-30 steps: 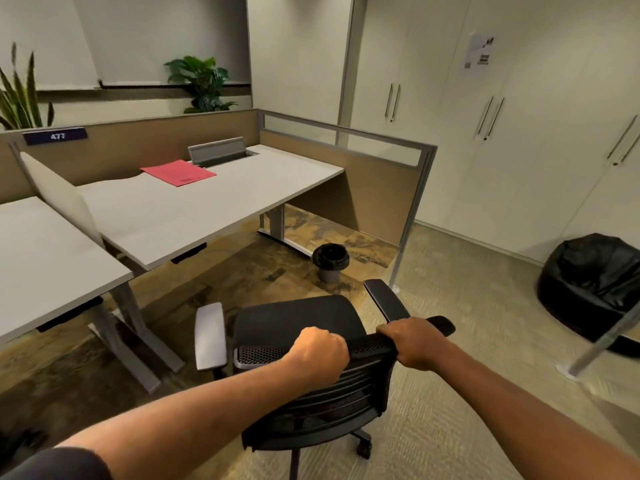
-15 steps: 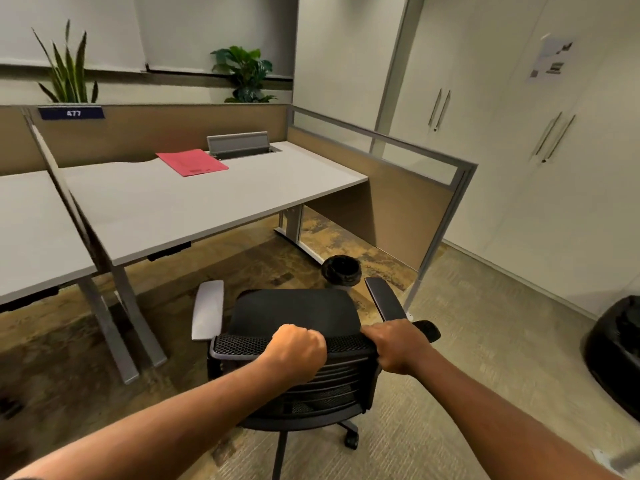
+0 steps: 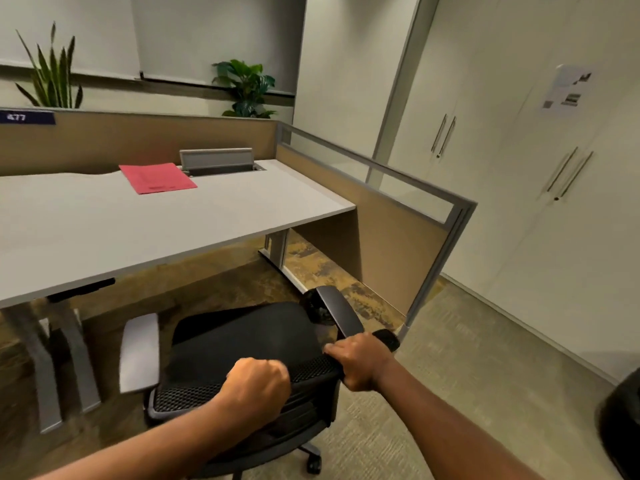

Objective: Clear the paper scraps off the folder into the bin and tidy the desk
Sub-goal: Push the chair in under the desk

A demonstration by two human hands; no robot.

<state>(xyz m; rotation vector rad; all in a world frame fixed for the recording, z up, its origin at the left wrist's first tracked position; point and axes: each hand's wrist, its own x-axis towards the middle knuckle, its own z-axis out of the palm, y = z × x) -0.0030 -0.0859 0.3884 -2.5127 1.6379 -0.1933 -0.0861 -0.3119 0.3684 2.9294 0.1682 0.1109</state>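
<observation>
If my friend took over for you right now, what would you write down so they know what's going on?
Left hand: closed on the top edge of the black mesh office chair.
Right hand: gripping the same edge, further right.
The flat red paper folder lies at the back of the grey desk; no scraps show on it.
The small black bin is on the floor, mostly hidden behind the chair's armrest.
Done, apparently: scraps cleared.
Left: probably tuck the chair under the desk.

VIEW: head, single wide-angle | POSITION: standing height, behind chair (image 3: 242,344) | FACING: forward and down, toward desk (image 3: 104,223) and partition (image 3: 391,237) | RANGE: forearms near, desk mid-distance, cabinets (image 3: 519,168) far right | OVERLAP: none
</observation>
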